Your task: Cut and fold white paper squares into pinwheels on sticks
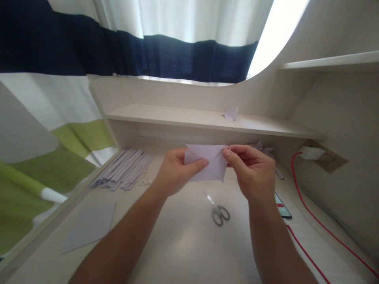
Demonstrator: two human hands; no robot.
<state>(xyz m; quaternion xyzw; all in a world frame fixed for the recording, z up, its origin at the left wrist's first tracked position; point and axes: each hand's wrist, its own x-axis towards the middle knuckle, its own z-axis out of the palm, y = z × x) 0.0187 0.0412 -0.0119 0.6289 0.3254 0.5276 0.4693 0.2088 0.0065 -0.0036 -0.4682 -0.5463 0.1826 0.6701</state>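
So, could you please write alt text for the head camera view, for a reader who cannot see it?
Two bare hands, left hand and right hand, hold a folded sheet of pale paper above a light desk. Scissors lie below it, with a flat sheet and a row of paper strips at left.

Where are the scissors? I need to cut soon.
The scissors lie on the desk at centre, just below the folded paper, left of the phone.

Scissors [218, 211] on desk [183, 244]; paper strips [124, 169] left; phone [282, 207] right.
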